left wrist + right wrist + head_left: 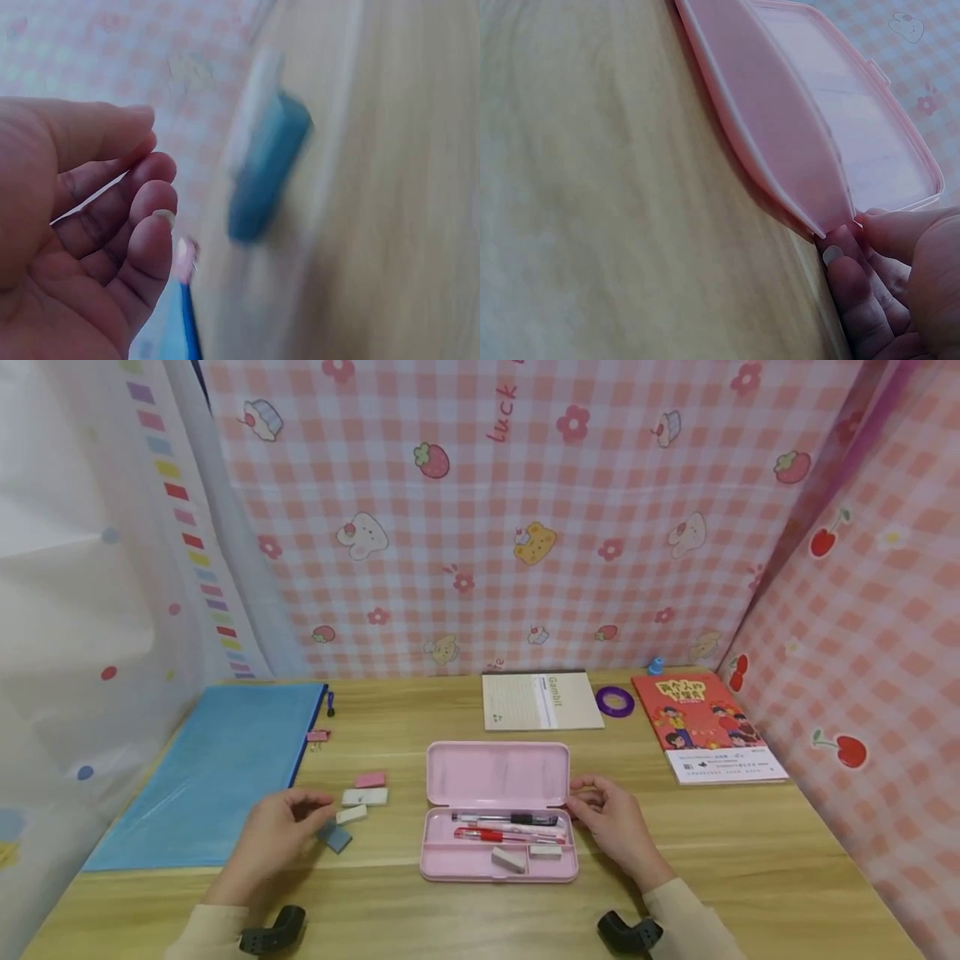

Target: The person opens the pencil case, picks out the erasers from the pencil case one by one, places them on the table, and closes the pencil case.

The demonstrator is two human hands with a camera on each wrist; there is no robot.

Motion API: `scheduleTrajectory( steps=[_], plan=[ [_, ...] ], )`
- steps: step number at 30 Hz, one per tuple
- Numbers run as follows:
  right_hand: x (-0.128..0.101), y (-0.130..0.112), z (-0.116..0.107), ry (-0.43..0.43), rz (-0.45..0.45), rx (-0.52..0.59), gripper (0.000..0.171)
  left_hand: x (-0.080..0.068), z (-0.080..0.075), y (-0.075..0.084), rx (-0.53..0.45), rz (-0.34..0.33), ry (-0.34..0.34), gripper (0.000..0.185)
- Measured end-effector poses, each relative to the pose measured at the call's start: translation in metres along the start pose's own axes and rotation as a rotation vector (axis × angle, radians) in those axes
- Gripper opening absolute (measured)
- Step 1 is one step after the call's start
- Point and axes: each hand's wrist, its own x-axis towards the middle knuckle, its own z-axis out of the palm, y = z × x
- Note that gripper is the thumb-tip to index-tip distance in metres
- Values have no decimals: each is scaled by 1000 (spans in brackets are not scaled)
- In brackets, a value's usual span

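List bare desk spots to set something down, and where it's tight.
Free: wood right of the pink pencil case, below the red book; the front edge between the wrists; the strip between the blue folder and the notebook. Crowded: the erasers between the left hand and the case.

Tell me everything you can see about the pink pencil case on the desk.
The pink pencil case looks like smooth plastic with rounded corners. It lies open on the wooden desk, its lid tilted up and back. The tray is divided into compartments: a black pen and a red pen lie in the upper part, two white erasers in the lower. The right hand touches the lid's right corner.
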Motion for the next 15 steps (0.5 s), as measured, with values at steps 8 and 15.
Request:
scheduleTrajectory(
  steps=[8, 15],
  plan=[
    [2, 1, 1, -2, -13, 34, 17, 0, 14, 43, -120, 132, -37, 11],
    [2, 1, 1, -6, -11, 51, 17, 1, 46, 69, -192, 188, -145, 9]
  ],
)
